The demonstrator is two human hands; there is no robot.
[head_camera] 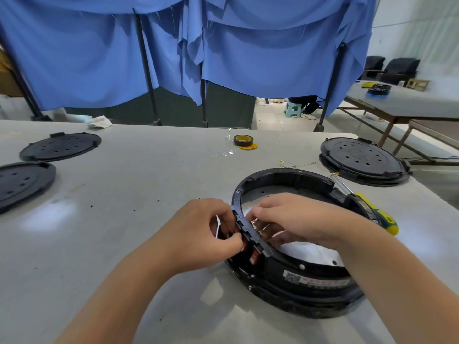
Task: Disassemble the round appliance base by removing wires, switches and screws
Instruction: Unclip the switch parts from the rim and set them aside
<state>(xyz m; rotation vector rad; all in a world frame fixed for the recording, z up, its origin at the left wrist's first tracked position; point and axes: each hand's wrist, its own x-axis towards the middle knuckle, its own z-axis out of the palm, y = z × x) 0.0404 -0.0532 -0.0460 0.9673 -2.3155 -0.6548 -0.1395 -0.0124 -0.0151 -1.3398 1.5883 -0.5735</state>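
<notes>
- Here the round appliance base (pixel 295 247) lies near the table's (pixel 124 244) front right edge; the left hand (pixel 206 232) pinches a red switch (pixel 253 256) on the rim's outside, and the right hand (pixel 298 219) pinches something inside the rim, maybe wires.
- Risk, I judge: a hard pull may snap the clips or tear a wire.
- The label (pixel 315 281) is too blurred to read.

Black round appliance base (pixel 293 274) lies open-topped, red switches (pixel 253 256) in its rim.

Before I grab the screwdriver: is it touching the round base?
Touching: in the head view the screwdriver lies across the rim of the round base.
</notes>
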